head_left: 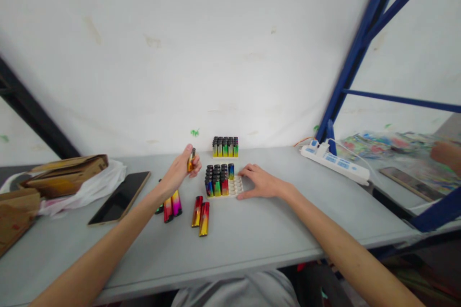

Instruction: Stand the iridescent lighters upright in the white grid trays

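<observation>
Between the thumb and fingers of my left hand (pixel 181 167) is an upright lighter (pixel 191 160), gold with a dark top. My right hand (pixel 262 183) has its fingers spread around the right edge of a white tray (pixel 236 186) and touches it. Lighters stand upright in the tray's left part, and open round slots show at its right. Two red and yellow lighters (pixel 200 216) lie in front of the tray. More lighters (pixel 173 205) in pink, red and green lie under my left wrist, partly hidden by it.
A second full block of lighters (pixel 225 147) stands near the wall. At left are a phone (pixel 120 197), a white plastic bag (pixel 88 184) and cardboard boxes (pixel 68 175). A power strip (pixel 334 161) lies at right by a blue frame (pixel 349 64). Another person's hand (pixel 446 154) shows at far right.
</observation>
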A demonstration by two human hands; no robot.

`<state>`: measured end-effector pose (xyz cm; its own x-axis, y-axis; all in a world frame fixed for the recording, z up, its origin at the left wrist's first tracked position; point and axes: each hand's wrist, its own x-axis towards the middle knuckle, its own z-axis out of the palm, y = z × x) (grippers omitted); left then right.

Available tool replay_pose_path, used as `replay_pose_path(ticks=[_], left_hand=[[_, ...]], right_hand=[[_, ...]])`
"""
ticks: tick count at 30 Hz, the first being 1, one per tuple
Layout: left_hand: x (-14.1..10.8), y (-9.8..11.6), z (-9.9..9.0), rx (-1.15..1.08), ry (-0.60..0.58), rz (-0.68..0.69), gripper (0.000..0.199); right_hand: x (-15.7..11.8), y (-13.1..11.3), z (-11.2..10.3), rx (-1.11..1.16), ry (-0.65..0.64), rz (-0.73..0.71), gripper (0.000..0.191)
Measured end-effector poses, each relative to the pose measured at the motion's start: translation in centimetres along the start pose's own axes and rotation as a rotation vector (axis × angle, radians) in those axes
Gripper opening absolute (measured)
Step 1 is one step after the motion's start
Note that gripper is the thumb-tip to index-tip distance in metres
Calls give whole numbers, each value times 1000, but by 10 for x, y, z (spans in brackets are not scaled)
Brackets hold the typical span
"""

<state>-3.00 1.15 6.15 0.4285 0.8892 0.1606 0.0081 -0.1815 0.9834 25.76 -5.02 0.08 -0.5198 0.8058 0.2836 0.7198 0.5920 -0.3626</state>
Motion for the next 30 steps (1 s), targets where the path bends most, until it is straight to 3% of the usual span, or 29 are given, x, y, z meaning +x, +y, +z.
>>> replay_pose_path(ticks=[3,6,12,21,26,30], left_hand=[[4,7,9,-134,-15,-133,61],[-5,11,16,-270,-62,-150,59],[-19,-7,22,-304,-51,-191,54],[-26,-15,25,-237,-54,-161,47],[-24,-12,23,-267,-47,-156,53],[-21,-3,18,-254,-46,-33,44]], right_hand=[[0,-1,0,-9,-7,11,76],[0,-2,-1,-16,-20,21,77],[-1,-2,-2,-3,-24,15,76],[-1,-1,-2,4,-21,10,75],[0,-1,-2,-2,-26,3,76],[0,-1,-1,-2,-19,1,75]])
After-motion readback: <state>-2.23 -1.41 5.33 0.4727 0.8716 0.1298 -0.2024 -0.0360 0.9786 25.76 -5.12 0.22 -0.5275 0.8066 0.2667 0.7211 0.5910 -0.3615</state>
